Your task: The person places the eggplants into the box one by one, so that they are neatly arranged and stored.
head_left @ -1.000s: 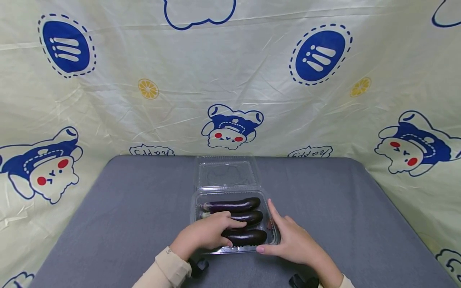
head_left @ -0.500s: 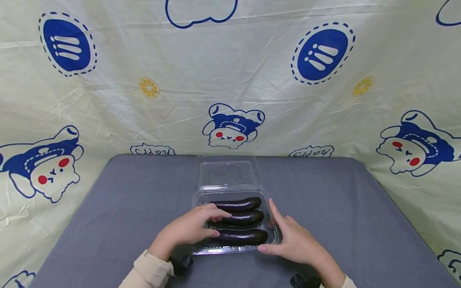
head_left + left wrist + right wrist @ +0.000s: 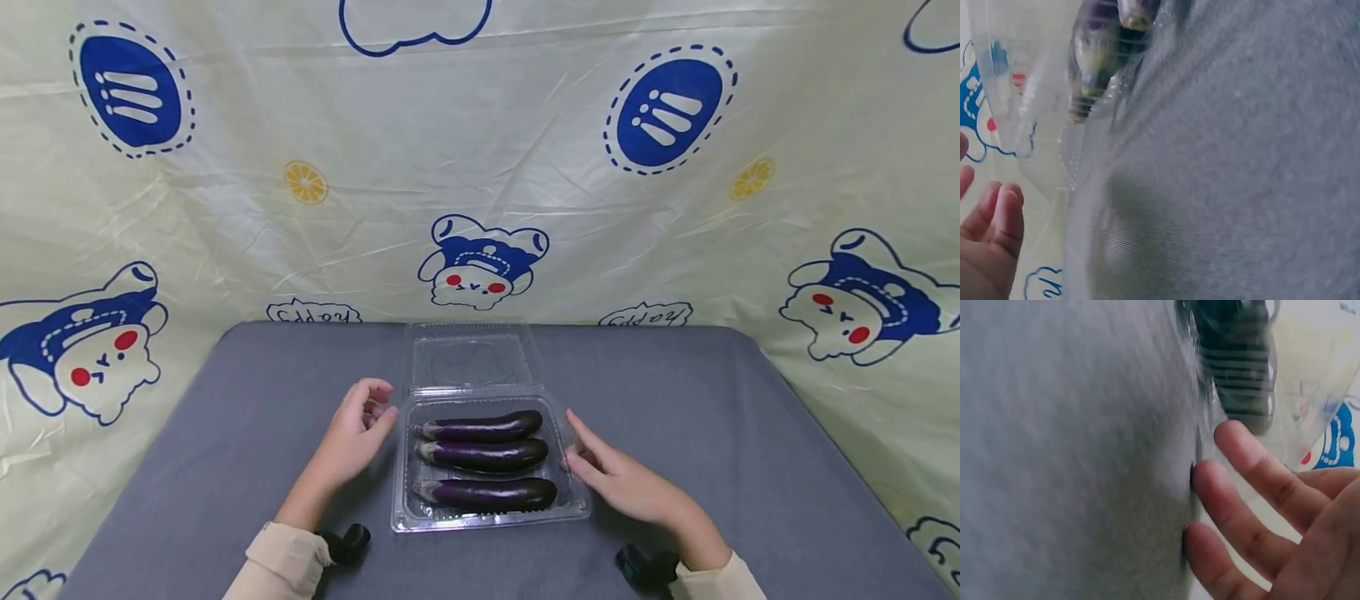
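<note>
Three dark purple eggplants (image 3: 483,454) lie side by side, crosswise, in a clear plastic clamshell container (image 3: 491,524). Its hinged lid (image 3: 472,360) is folded back, away from the person. To the left of the container, my left hand (image 3: 352,437) is raised with loosely bent fingers and nothing in them; the left wrist view shows the eggplants' stem ends (image 3: 1088,94) through the plastic wall. At the right wall my right hand (image 3: 630,483) holds nothing, its fingertips close beside the plastic. In the right wrist view several fingers (image 3: 1241,519) are spread near the table surface.
Grey cloth covers the table (image 3: 300,400). Behind and around it hangs a pale curtain (image 3: 480,125) printed with blue bears and orange slices. A black strap mount (image 3: 348,543) sits on the left wrist and another (image 3: 643,567) on the right.
My left hand has come off the eggplants, out over the left wall and up beside the container. My right hand has let go of the right front corner and shifted slightly right.
</note>
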{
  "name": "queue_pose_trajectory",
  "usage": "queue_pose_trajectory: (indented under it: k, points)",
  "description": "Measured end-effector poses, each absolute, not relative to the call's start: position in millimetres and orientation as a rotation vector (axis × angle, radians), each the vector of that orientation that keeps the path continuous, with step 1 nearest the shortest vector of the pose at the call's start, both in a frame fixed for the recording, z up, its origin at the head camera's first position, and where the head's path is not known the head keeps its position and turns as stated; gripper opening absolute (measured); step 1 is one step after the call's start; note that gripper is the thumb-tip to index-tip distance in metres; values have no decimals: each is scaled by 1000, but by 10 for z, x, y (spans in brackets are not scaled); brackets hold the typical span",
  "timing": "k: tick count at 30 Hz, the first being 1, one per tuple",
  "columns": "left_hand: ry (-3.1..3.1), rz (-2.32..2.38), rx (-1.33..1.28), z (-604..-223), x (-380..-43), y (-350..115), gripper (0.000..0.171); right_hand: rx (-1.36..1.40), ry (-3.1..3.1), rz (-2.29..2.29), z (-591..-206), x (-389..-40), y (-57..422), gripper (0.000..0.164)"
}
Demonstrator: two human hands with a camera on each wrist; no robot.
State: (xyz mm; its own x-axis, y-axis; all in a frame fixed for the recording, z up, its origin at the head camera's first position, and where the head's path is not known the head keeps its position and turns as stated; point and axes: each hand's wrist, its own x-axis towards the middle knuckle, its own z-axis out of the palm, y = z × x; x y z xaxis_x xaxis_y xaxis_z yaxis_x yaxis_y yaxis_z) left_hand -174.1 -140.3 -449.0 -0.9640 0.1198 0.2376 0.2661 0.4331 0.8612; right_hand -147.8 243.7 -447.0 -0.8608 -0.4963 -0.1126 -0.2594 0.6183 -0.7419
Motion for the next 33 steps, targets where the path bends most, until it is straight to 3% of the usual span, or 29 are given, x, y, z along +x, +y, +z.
queue_pose_trajectory:
  k: [6,16,33]
  points:
    - [-2591,-1829,-72,-4524,-1819,-1448,35,-511,2447,-1192,-4484,-1675,2492,59]
    - [-2722,-1903,-108,-4577,-1953,-1377,56,-440,2412,-1193,-4507,-1945,2492,59]
    - [-2719,-2051,-94,-4594,-2217,-1340,60,-407,2393,-1212,-4531,-2358,2395,59]
